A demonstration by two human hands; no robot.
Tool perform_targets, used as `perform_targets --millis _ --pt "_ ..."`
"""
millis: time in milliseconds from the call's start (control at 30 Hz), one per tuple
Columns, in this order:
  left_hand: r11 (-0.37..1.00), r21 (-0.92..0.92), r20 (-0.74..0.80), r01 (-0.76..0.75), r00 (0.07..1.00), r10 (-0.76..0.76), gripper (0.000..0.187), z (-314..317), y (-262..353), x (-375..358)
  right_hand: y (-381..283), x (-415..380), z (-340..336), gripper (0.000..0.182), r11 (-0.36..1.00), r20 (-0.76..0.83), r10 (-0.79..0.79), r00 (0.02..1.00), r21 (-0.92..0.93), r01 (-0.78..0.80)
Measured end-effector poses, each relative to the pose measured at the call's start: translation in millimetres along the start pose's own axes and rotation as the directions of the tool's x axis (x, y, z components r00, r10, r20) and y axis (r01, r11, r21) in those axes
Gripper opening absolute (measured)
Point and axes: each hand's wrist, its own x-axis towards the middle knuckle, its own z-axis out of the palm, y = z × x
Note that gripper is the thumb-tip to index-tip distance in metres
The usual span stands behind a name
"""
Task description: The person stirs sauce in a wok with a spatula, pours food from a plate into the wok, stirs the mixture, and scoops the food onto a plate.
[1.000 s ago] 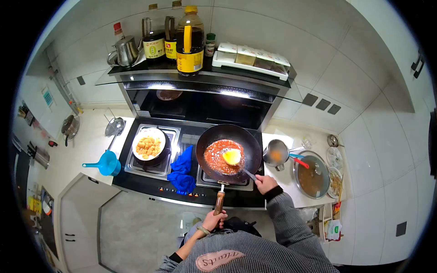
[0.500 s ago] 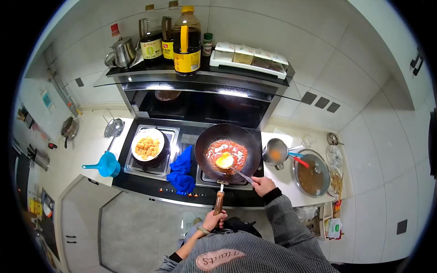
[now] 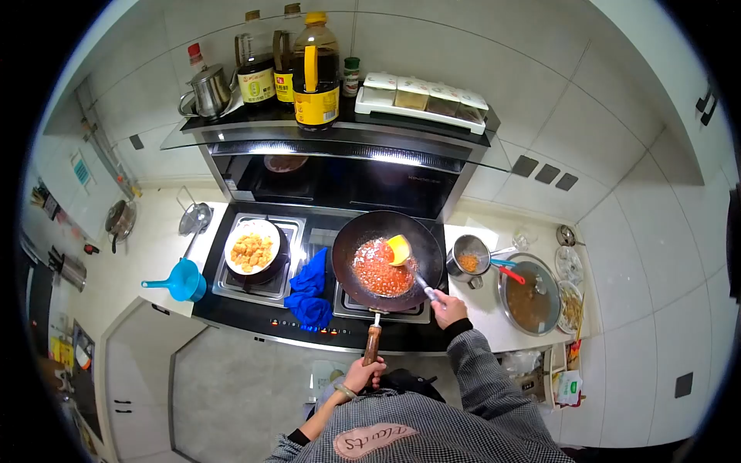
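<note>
A dark wok point(image 3: 351, 270) sits on the right burner with bubbling red sauce point(image 3: 378, 274) in it. Fingers of my left hand point(image 3: 364, 374) are wrapped round the wok's wooden handle point(image 3: 372, 344). My right hand point(image 3: 449, 310) grips the handle of a ladle point(image 3: 399, 250), whose yellow head is tilted on its side at the right of the sauce. On the left burner a white plate point(image 3: 231, 248) of golden fried pieces point(image 3: 252, 251) rests on a dark pan. Between the burners lies a crumpled blue cloth point(image 3: 309, 293).
Bottles point(image 3: 317, 77) and a seasoning box point(image 3: 423, 102) stand on the shelf behind the stove. To the right are a metal cup with a strainer point(image 3: 469, 258) and a large bowl of brown liquid point(image 3: 527, 305). A blue scoop point(image 3: 183, 280) is at left.
The ladle has moved up and to the right within the wok and turned onto its side. My right hand has shifted slightly; my left hand stays on the handle.
</note>
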Motion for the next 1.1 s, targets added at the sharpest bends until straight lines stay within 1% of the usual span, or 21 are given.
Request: perform_targets --millis 33,67,100,167,300,367,433,533,567,633,700,767,800,833,900,967,1033,1067,1100 --pt "1.0 0.017 -0.009 0.001 1.0 0.0 0.017 1 0 0 5 1 11 0.034 0.989 0.058 0.049 0.997 0.139 -0.057" --pt "1.0 0.022 -0.008 0.005 1.0 -0.005 0.017 1 0 -1 11 3 21 0.035 0.936 0.152 0.083 0.985 0.328 -0.13" --pt "1.0 0.019 -0.01 0.01 1.0 -0.01 0.018 2 1 -2 10 6 31 0.036 0.848 0.234 0.135 0.963 0.476 -0.235" --pt "1.0 0.014 -0.018 0.012 1.0 -0.011 0.018 1 2 -3 18 5 36 0.035 0.718 0.393 0.229 0.891 0.55 -0.427" --pt "1.0 0.014 -0.017 0.005 1.0 -0.005 0.018 2 1 -3 25 -8 28 0.036 0.724 0.416 0.207 0.886 0.544 -0.424" --pt "1.0 0.015 -0.021 0.004 1.0 -0.004 0.018 2 1 -3 38 -12 30 0.037 0.84 0.196 0.077 0.978 0.515 -0.169" --pt "1.0 0.02 -0.02 -0.005 1.0 0.005 0.018 2 0 -2 26 -18 9 0.037 0.861 0.174 0.07 0.982 0.487 -0.148" --pt "1.0 0.009 -0.018 0.007 1.0 -0.007 0.018 1 0 -1 18 -23 -13 0.036 0.912 -0.065 -0.069 0.996 0.399 0.089" --pt "1.0 0.011 -0.017 0.012 1.0 -0.012 0.018 1 0 -1 16 -25 -21 0.035 0.938 -0.085 -0.079 0.993 0.331 0.103" --pt "1.0 -0.017 -0.002 0.003 1.0 -0.003 0.018 1 -1 -1 14 -26 -31 0.034 0.947 -0.153 -0.108 0.982 0.286 0.148" --pt "1.0 0.001 0.002 0.002 1.0 -0.002 0.018 -1 -2 1 14 -27 -38 0.033 0.958 -0.163 -0.097 0.982 0.253 0.136" --pt "1.0 0.018 0.004 -0.003 1.0 0.003 0.018 -2 -4 3 20 -26 -41 0.032 0.958 -0.244 -0.176 0.954 0.178 0.223" --pt "1.0 0.009 0.008 -0.003 1.0 0.003 0.018 -2 -4 3 19 -26 -43 0.031 0.959 -0.264 -0.18 0.947 0.166 0.229" --pt "1.0 0.001 0.012 -0.001 1.0 0.001 0.019 -2 -4 3 13 -28 -50 0.031 0.96 -0.264 -0.175 0.948 0.169 0.224" --pt "1.0 0.001 0.003 -0.002 1.0 0.002 0.019 1 -1 0 2 -31 -63 0.032 0.988 -0.207 -0.129 0.97 0.056 0.143" --pt "1.0 -0.001 -0.002 -0.004 1.0 0.004 0.019 4 1 -2 4 -33 -65 0.033 0.989 -0.211 -0.139 0.968 0.021 0.147" --pt "1.0 0.013 -0.018 -0.005 1.0 0.006 0.02 4 1 -2 2 -34 -68 0.034 0.978 -0.248 -0.202 0.947 -0.102 0.182" --pt "1.0 0.013 -0.017 -0.004 1.0 0.005 0.02 3 1 -2 2 -34 -68 0.034 0.978 -0.249 -0.201 0.948 -0.102 0.181" --pt "1.0 0.0 -0.011 -0.005 1.0 0.005 0.02 3 1 -2 2 -34 -68 0.034 0.978 -0.227 -0.182 0.957 -0.14 0.152"
